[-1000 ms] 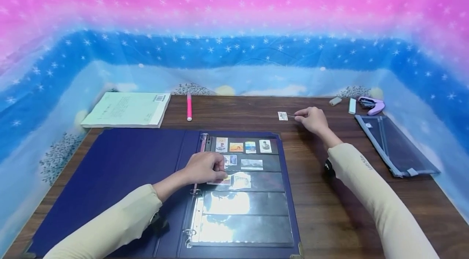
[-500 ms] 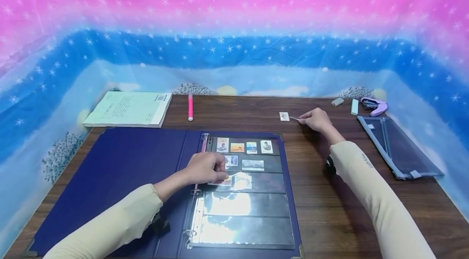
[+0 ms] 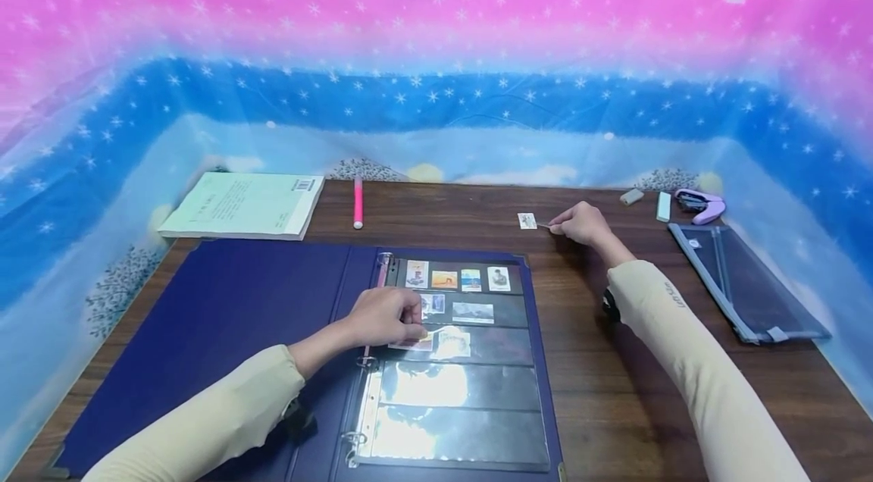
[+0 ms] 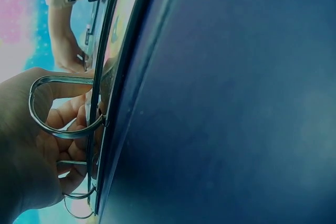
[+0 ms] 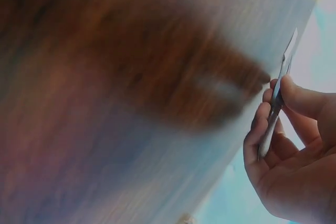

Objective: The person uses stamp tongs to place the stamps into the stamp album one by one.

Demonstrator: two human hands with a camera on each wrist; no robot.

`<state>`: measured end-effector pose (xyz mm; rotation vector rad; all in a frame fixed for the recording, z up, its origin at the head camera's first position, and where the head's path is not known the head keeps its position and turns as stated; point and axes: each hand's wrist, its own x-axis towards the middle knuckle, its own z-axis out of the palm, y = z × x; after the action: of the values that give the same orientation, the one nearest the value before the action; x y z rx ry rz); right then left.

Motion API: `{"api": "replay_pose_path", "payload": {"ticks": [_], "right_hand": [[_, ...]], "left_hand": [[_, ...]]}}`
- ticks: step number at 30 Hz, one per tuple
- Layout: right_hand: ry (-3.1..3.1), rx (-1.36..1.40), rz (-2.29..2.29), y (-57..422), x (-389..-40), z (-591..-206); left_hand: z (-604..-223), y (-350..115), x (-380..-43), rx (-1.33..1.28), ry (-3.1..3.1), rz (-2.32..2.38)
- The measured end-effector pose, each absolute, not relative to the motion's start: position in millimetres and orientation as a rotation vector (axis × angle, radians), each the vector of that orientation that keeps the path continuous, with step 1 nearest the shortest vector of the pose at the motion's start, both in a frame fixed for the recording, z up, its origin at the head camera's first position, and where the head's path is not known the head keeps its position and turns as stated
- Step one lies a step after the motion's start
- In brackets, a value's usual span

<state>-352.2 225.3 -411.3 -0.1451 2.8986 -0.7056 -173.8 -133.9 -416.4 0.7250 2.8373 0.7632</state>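
My right hand (image 3: 583, 224) pinches a pair of metal tweezers (image 5: 275, 103), their tips right at the right edge of a small white stamp (image 3: 527, 221) near the table's back. My left hand (image 3: 383, 315) rests on the black stock page (image 3: 505, 383) of an open navy ring binder (image 3: 266, 315), fingers loosely bent and thumb at the third row, partly covering stamps there. The top row holds several stamps, among them an orange one (image 3: 445, 280); a grey stamp (image 3: 473, 312) sits in the second. In the left wrist view the metal rings (image 4: 68, 134) overlap that hand.
A pale green book (image 3: 239, 205) lies at the back left, with a pink marker (image 3: 358, 203) beside it. Toward the back right are a small grey block (image 3: 631, 197), a pale green bar (image 3: 663, 207), a lilac stapler (image 3: 709, 209) and a dark mesh zip pouch (image 3: 750, 285).
The stamp and the tweezers shift slightly left against the binder. The left hand stays on the page. The head view tilts a little.
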Motion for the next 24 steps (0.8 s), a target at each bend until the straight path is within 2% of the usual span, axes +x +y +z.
{"api": "replay_pose_path", "payload": {"ticks": [15,19,24], "right_hand": [[3.021,-0.145,-0.628,217,-343,-410],[3.014,-0.181,-0.734,214,-330,-407],[2.890,-0.228,-0.941,204,-298,-396]], "left_hand": [[-418,-133,-174,0.735,2.841,0.751],[-417,-133,-173,0.731,2.826,0.760],[-415,-134,-174,0.733,2.830,0.760]]}}
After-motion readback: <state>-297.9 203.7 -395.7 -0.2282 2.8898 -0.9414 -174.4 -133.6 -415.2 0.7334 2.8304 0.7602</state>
